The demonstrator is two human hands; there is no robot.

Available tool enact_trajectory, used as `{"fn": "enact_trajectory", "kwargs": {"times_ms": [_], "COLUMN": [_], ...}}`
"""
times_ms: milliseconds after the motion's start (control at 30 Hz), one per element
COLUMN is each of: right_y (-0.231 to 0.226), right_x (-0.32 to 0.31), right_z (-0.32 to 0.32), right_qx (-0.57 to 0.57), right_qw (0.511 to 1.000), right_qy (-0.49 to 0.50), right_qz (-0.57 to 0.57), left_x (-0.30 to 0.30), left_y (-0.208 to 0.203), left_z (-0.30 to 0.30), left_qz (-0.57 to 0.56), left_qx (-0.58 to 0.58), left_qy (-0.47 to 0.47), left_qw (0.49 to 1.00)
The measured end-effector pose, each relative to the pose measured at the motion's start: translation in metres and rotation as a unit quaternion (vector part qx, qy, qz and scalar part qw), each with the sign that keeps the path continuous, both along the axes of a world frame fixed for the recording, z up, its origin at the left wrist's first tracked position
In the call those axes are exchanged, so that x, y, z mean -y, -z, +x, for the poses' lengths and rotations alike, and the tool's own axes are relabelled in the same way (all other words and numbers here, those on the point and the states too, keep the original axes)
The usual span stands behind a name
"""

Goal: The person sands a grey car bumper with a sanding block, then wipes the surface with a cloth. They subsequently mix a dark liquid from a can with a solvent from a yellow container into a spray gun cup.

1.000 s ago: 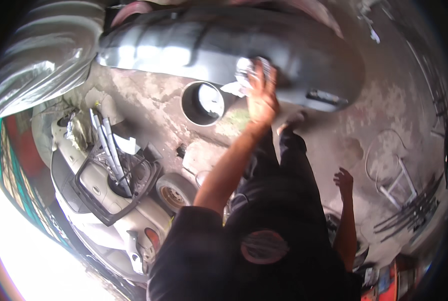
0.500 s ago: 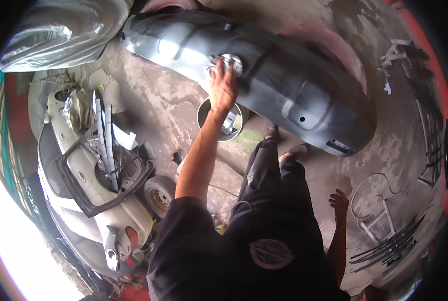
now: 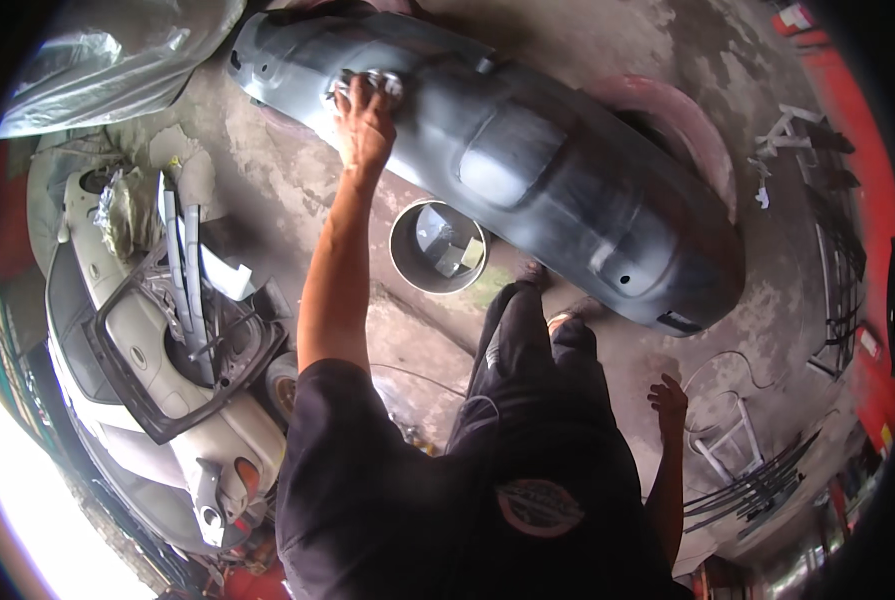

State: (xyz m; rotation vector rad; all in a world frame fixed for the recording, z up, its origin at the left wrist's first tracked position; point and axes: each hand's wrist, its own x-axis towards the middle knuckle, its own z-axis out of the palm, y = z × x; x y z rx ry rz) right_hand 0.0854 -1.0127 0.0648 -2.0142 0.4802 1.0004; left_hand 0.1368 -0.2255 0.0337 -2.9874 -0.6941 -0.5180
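Pressing a crumpled, silvery-grey pad (image 3: 367, 82) against the dark grey car bumper (image 3: 527, 170), the left hand (image 3: 365, 125) lay with its fingers (image 3: 352, 95) spread and curled over the pad, holding it flat to the panel. The bumper stretched from just above those fingers away to their right and downward, lying on the concrete floor (image 3: 287, 180). Compared with a second earlier, the hand had travelled along the bumper toward its upper-left end, and the arm was now stretched out almost straight; I judged that the rubbing had worked across the middle section and reached the far end of the panel. The right hand (image 3: 667, 397) hung well below and to the right of the bumper, fingers loosely open and holding nothing.

Counting what lay about: one bumper under the hand, one pad, and one round grey bucket (image 3: 437, 246) below and right of the fingers with a few scraps inside, too small to tell apart. To the lower left of the fingers sat one pale car body piece (image 3: 117, 340) with a dark frame and several loose strips resting on it, and one sheet of clear plastic (image 3: 107, 60) lay to the upper left.
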Motion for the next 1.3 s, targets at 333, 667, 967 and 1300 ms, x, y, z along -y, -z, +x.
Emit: {"fn": "enact_trajectory", "kwargs": {"times_ms": [333, 667, 967, 1300], "right_y": [-0.001, -0.011, 0.014, 0.008], "right_x": [-0.028, -0.049, 0.004, 0.058], "right_z": [0.008, 0.041, 0.035, 0.087], "right_qx": [-0.014, 0.019, -0.014, 0.014], "right_qw": [0.999, 0.998, 0.998, 1.0], "right_qy": [-0.05, -0.054, -0.067, -0.022], "right_qz": [-0.008, -0.001, 0.015, 0.006], "left_x": [0.129, 0.062, 0.114, 0.082], "left_y": [0.002, -0.016, -0.066, -0.012], "left_z": [-0.008, -0.028, -0.003, -0.004], "left_qz": [-0.071, -0.097, -0.116, -0.143], "left_qx": [-0.072, -0.069, -0.283, -0.258], "left_qy": [0.01, -0.102, -0.083, -0.154], "left_qw": [0.995, 0.988, 0.949, 0.943]}}
